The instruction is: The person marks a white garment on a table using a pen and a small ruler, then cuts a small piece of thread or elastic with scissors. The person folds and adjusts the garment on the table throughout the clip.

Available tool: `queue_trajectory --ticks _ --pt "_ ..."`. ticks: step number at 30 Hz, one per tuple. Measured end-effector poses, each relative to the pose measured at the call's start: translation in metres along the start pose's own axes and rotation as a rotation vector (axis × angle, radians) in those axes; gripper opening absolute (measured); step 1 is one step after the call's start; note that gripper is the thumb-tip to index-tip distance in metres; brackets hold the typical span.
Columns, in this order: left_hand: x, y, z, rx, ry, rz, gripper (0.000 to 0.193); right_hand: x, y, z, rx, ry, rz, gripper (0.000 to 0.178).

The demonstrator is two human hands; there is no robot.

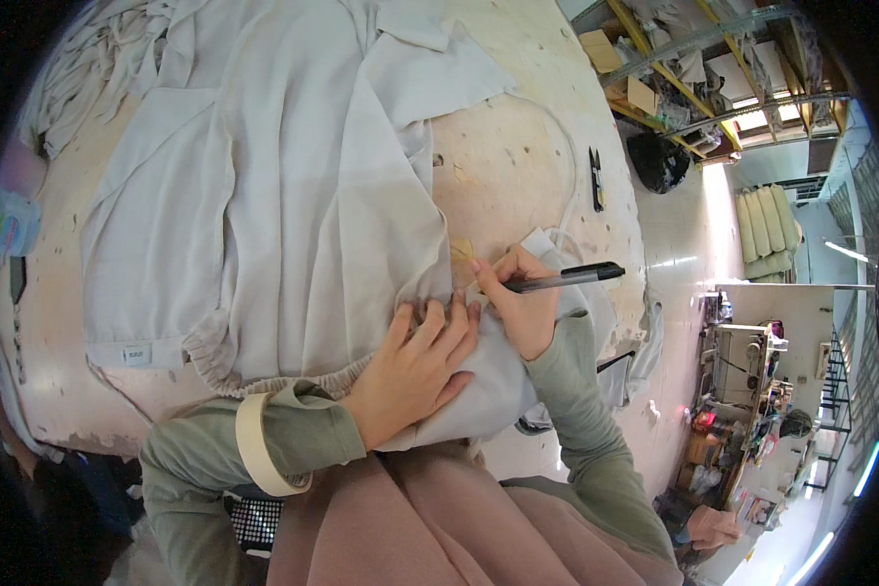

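A light grey garment (293, 195) with a gathered elastic edge and a small white label (137, 355) is spread over the worktable. Palm down, my left hand (415, 366) lies on its near right part, fingers slightly spread and pressing the cloth. Just to its right, my right hand (525, 311) has a dark pen (565, 278) lodged between thumb and forefinger, the pen's black end pointing right. Its fingertips are by a small piece of yellowish tape (461, 250) at the cloth's edge; whether they pinch it I cannot tell. A roll of masking tape (256, 444) rings my left forearm.
More grey cloth (88, 73) is heaped at the far left of the wooden table (518, 146). Another pen and a slim dark tool (597, 181) lie near the right edge. Beyond are a shelving rack (713, 78), a black bag (658, 162) and a cluttered bench (742, 381).
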State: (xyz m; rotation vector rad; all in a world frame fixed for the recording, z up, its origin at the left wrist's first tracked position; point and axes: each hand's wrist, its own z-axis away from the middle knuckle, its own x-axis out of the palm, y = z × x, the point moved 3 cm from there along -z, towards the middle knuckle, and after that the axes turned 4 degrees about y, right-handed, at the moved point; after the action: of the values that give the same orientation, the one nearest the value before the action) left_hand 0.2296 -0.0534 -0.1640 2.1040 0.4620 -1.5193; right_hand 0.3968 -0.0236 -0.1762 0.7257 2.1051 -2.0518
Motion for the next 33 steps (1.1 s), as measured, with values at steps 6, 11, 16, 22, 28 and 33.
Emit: queue_trajectory --ticks 6,11,16,22,28,33 --pt "0.001 0.000 -0.001 0.011 0.031 -0.025 0.063 0.005 0.002 0.001 -0.003 -0.022 0.018 0.029" --pt "-0.001 -0.001 -0.001 0.019 0.020 -0.007 0.065 0.004 -0.006 -0.001 0.005 -0.054 0.059 0.028" --pt "-0.003 -0.002 -0.003 0.023 0.036 0.027 0.066 -0.002 -0.002 -0.008 0.164 0.004 -0.125 0.029" --pt "-0.003 -0.003 -0.003 0.034 0.031 0.059 0.062 0.001 0.000 -0.004 -0.026 0.013 0.083 0.029" --pt "-0.003 -0.003 -0.003 0.037 0.041 0.033 0.063 0.002 0.000 -0.004 0.019 -0.003 -0.007 0.028" --pt "-0.001 -0.002 -0.004 0.039 0.035 0.011 0.067 0.002 -0.003 -0.003 0.010 -0.018 0.030 0.026"
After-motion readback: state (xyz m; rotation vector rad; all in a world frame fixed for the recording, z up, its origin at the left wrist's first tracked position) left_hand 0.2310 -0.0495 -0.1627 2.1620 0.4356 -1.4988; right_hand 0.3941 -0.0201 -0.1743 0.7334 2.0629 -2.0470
